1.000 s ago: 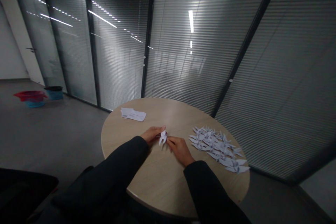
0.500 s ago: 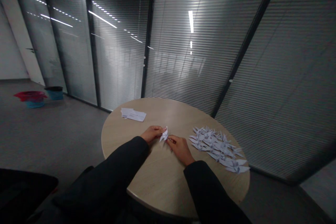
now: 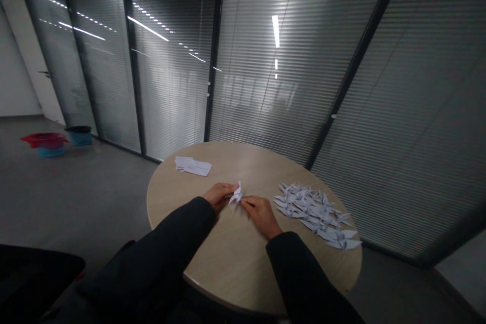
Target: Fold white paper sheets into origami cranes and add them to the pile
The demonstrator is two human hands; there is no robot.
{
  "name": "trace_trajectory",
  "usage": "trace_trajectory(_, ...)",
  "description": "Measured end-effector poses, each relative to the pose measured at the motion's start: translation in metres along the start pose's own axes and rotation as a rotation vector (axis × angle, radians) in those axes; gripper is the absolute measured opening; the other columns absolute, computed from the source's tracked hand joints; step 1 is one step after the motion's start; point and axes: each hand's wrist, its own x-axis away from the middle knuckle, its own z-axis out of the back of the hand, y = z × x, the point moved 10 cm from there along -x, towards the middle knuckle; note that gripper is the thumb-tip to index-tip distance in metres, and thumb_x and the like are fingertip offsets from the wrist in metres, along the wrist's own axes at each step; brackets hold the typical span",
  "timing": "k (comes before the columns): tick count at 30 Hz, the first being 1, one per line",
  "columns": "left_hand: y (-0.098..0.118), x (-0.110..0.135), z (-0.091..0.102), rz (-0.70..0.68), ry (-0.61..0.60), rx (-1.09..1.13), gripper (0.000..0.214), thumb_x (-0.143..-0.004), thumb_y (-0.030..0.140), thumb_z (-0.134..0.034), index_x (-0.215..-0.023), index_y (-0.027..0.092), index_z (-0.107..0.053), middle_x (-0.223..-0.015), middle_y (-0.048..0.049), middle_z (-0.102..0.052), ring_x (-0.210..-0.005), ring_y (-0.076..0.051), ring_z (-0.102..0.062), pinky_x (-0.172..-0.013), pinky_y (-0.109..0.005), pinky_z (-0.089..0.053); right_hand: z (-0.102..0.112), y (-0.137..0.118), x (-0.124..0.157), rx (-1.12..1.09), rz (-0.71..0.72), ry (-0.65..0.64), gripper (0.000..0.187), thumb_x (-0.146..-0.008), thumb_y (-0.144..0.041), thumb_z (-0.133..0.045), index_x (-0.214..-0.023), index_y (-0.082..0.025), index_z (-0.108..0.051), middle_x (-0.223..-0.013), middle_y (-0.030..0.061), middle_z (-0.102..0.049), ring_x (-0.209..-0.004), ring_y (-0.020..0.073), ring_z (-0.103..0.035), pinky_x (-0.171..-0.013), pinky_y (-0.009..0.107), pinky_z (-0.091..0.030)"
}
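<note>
A small white folded paper crane (image 3: 236,195) is held between my two hands above the middle of the round table (image 3: 228,258). My left hand (image 3: 220,195) is closed on its left side, thumb and fingers pinching the paper. From the right, my right hand (image 3: 260,213) pinches the crane's other end between thumb and fingertips. Parts of the fold are hidden behind the fingers. To the right of my right hand lie several finished-looking white paper cranes (image 3: 311,210), grouped closely in rows.
A small stack of white paper slips (image 3: 193,166) lies at the table's far left. Behind the table stands a glass partition with blinds (image 3: 273,111). On the floor at left are a bin with a red liner (image 3: 47,144) and a darker-lined bin (image 3: 79,135).
The crane has tilted and shifted slightly to the left between my fingers. Both hands stay nearly in place; the grouped cranes and paper slips are unchanged.
</note>
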Motion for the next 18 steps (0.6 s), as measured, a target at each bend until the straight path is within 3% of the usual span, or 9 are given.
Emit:
trace_trajectory(8, -0.008, -0.004, 0.013, 0.038, 0.028, -0.01, 0.037, -0.055, 0.039, -0.081, -0.066, 0.008, -0.064, -0.064, -0.0052, -0.062, -0.061, -0.011, -0.058, -0.067, -0.024, -0.045, 0.001, 0.006, 0.0, -0.008, -0.012, 0.0, 0.026, -0.084, -0.026, -0.048, -0.08, -0.02, -0.073, -0.071, 0.004, -0.069, -0.064, 0.0159, -0.059, -0.061, 0.024, -0.042)
trace_trajectory(13, -0.009, -0.005, 0.014, 0.044, 0.03, 0.013, 0.035, -0.054, 0.035, -0.082, -0.067, 0.008, -0.065, -0.068, -0.0057, -0.063, -0.065, -0.011, -0.059, -0.068, -0.023, -0.047, 0.003, 0.01, 0.0, -0.036, -0.063, 0.018, 0.026, -0.083, -0.026, -0.048, -0.083, -0.019, -0.073, -0.066, 0.0029, -0.067, -0.058, 0.0146, -0.057, -0.058, 0.023, -0.041)
trace_trajectory(18, -0.007, -0.005, 0.013, 0.027, 0.032, 0.014, 0.035, -0.054, 0.036, -0.082, -0.065, 0.008, -0.064, -0.064, -0.0051, -0.062, -0.06, -0.011, -0.058, -0.06, -0.021, -0.047, 0.0, 0.009, -0.001, -0.09, -0.089, -0.007, 0.028, -0.082, -0.027, -0.048, -0.076, -0.018, -0.073, -0.058, 0.0014, -0.063, -0.054, 0.0132, -0.055, -0.055, 0.022, -0.039)
